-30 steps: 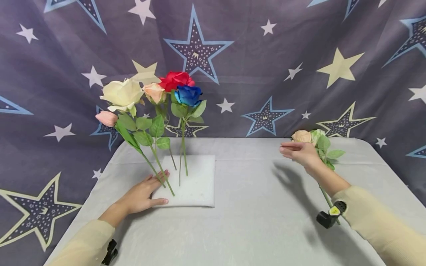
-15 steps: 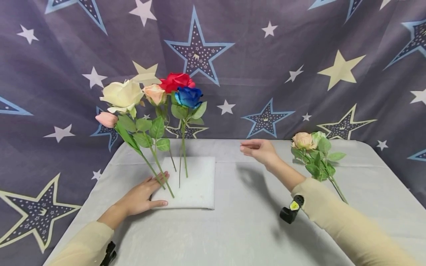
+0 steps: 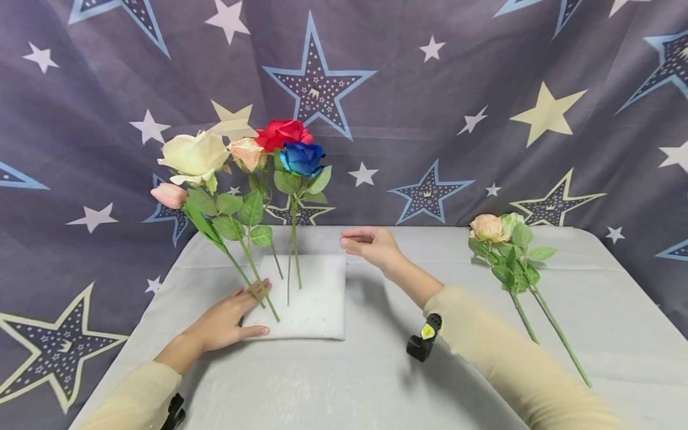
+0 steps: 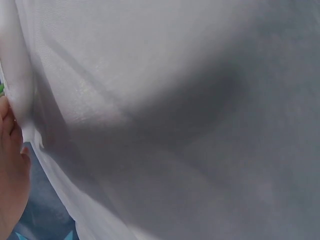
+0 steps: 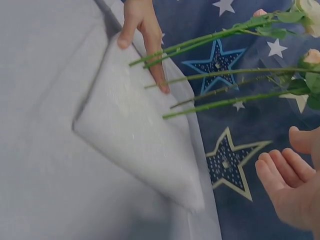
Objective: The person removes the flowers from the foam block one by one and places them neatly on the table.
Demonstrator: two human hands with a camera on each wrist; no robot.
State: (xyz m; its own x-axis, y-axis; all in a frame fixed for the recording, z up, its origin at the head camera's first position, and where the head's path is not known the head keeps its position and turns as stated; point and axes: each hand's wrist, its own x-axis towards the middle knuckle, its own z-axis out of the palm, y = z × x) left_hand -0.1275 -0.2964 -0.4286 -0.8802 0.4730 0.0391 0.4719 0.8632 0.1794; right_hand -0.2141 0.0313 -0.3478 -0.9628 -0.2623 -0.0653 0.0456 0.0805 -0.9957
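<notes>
Starry cloth (image 3: 403, 107) hangs behind the pale-draped desk (image 3: 322, 382); the left hand (image 3: 226, 319) lies spread on white foam (image 3: 317, 310), the right hand (image 3: 375, 246) aloft, loosely parted.

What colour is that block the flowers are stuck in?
The block is plain white; it shows best in the head view.

The left hand (image 3: 228, 321) rests palm down, thumb spread away from its fingers. The right hand (image 3: 373, 246) hovers, fingers slightly bent, its forearm (image 3: 421, 283) slanting inward.
</notes>
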